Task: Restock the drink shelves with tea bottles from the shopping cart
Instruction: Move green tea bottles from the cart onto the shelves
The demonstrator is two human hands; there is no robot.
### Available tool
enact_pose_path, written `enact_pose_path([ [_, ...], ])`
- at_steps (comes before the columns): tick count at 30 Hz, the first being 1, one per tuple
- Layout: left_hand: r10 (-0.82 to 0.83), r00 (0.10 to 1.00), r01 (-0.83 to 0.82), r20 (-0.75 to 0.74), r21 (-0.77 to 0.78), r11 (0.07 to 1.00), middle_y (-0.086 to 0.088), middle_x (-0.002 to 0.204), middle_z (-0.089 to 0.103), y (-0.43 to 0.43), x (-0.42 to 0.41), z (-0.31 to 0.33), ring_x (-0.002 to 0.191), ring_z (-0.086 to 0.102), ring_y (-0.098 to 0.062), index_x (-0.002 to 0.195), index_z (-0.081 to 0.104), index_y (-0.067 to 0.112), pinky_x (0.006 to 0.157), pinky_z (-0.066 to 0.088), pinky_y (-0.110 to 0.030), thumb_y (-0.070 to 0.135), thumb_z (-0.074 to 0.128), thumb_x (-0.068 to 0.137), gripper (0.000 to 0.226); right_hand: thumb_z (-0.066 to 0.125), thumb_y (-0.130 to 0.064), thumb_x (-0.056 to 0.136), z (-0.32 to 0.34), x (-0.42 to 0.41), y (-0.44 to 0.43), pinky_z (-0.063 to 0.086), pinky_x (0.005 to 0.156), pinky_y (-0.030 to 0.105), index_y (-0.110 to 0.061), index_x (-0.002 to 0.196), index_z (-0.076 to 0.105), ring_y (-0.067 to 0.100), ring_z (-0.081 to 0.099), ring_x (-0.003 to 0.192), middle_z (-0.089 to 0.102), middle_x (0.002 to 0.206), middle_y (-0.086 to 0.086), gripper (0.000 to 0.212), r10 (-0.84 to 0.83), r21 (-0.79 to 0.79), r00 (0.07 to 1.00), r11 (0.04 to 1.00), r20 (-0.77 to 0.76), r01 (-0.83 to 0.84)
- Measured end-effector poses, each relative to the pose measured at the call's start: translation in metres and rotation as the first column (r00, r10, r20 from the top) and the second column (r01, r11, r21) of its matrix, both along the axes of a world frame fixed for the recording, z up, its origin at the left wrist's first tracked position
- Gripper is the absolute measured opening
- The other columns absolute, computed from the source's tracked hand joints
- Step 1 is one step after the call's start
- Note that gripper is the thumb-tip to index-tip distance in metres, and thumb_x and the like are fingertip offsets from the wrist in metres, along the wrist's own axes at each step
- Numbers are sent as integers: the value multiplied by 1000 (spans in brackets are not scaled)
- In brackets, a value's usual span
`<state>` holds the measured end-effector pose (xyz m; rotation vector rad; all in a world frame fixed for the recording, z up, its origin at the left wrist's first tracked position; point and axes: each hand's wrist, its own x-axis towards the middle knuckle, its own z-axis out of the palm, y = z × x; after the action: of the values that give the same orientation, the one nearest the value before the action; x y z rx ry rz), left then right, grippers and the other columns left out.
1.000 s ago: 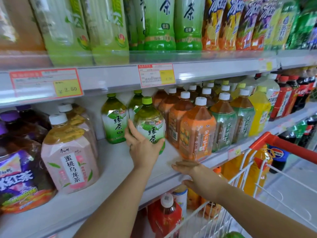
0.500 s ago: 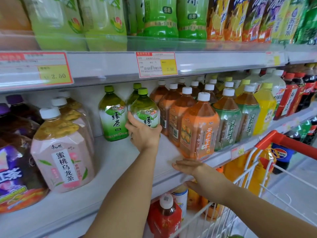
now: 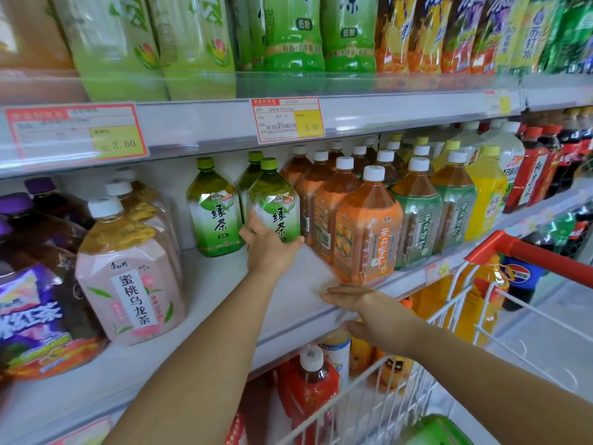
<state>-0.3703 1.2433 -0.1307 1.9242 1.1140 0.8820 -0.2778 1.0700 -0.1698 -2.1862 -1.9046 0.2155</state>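
Purple-capped dark bottles (image 3: 38, 239) crowd the shelf's (image 3: 221, 284) left end. Next to them stands a peach oolong bottle (image 3: 128, 277) with a pink label, a white cap and amber tea showing at the shoulder. Further right, a lone green tea bottle (image 3: 215, 213) stands upright near the back wall.

The left hand (image 3: 269, 248) grips the lower body of a second green tea bottle (image 3: 276, 207), fingers (image 3: 250, 228) curled round its left side and thumb against its right. This bottle is upright with a green cap, clear yellow-green tea above and a white-to-green label with leaves. It sits just beside the orange tea bottles (image 3: 369, 232), with another green cap right behind it; its base is hidden.

The right hand (image 3: 362, 306) rests on the shelf's front edge, fingers straight and pressed together, thumb below the lip. Jasmine tea bottles (image 3: 417, 226) follow, then a yellow bottle (image 3: 484, 200).

At the far right is the shopping cart (image 3: 545, 268), where an amber bottle (image 3: 481, 303) shows behind the white wire. Low in the basket lies something green (image 3: 439, 428), too blurred to name.
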Motion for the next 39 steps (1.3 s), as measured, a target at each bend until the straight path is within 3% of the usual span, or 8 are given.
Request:
enact_pose_path([
  [3, -82, 993, 93, -83, 132, 987, -8, 149, 12, -45, -37, -5, 136, 29, -27, 149, 13, 19, 106, 32, -37, 28, 66, 85, 83, 51, -19, 96, 10, -6, -14, 19, 115, 29, -33, 146, 27, 12, 16, 143, 20, 155, -7, 57, -22, -1, 1000, 1000, -9, 22],
  [6, -206, 975, 220, -78, 327, 919, 0, 136, 38, -90, -72, -18, 122, 46, -18, 136, 41, 24, 99, 42, -39, 23, 62, 86, 54, 52, -21, 95, 14, -11, -51, 24, 108, 22, -29, 141, 40, 14, 30, 137, 34, 150, -3, 47, -61, 146, 998, 988, 10, 59],
  [10, -424, 889, 459, -175, 373, 807, 16, 108, 58, -142, -101, -44, 98, 56, 2, 114, 59, 28, 86, 49, -30, 26, 57, 86, 28, 57, -22, 88, -7, -15, -119, 45, 88, 25, -19, 113, 66, 19, 61, 99, 67, 108, 3, 27, -57, 300, 997, 953, 44, 42],
  [15, -436, 679, 644, -591, 195, 740, 19, 138, 40, -163, -112, -71, 107, 57, -8, 134, 36, 44, 84, 48, -32, 39, 46, 95, 41, 59, -36, 89, -45, -7, -168, 35, 93, 18, -26, 128, 54, 10, 51, 116, 55, 129, -6, 41, -128, -274, 992, 954, -11, 120],
  [21, -373, 721, 602, -584, 261, 755, 20, 135, 44, -166, -111, -76, 79, 48, -5, 131, 44, 40, 67, 36, -27, 25, 38, 98, 37, 69, -48, 78, -40, -40, -160, 38, 98, 25, -31, 132, 49, 9, 51, 118, 49, 136, -12, 61, -104, -670, 945, 730, -310, -139],
  [27, -355, 733, 593, -580, 289, 752, 17, 134, 46, -160, -112, -81, 97, 56, -9, 126, 51, 37, 73, 45, -31, 19, 36, 97, 38, 79, -47, 61, -70, -60, -167, 46, 87, 21, -43, 124, 54, 10, 57, 110, 59, 121, -12, 68, 19, -722, 972, 666, -235, -187],
  [35, -347, 753, 572, -560, 296, 765, 19, 129, 48, -155, -108, -88, 93, 60, -12, 120, 53, 38, 75, 50, -34, 5, 40, 94, 44, 81, -34, 67, -81, -71, -157, 48, 71, 22, -29, 122, 58, 12, 56, 87, 58, 96, -9, 60, -56, -791, 963, 584, -263, -182],
  [39, -334, 755, 568, -564, 309, 763, 17, 129, 47, -153, -106, -91, 88, 60, -11, 120, 53, 38, 66, 46, -29, 5, 41, 94, 44, 79, -39, 69, -54, -75, -165, 46, 69, 25, -25, 124, 54, 16, 54, 85, 54, 90, -7, 62, -44, -771, 981, 626, -189, -120],
])
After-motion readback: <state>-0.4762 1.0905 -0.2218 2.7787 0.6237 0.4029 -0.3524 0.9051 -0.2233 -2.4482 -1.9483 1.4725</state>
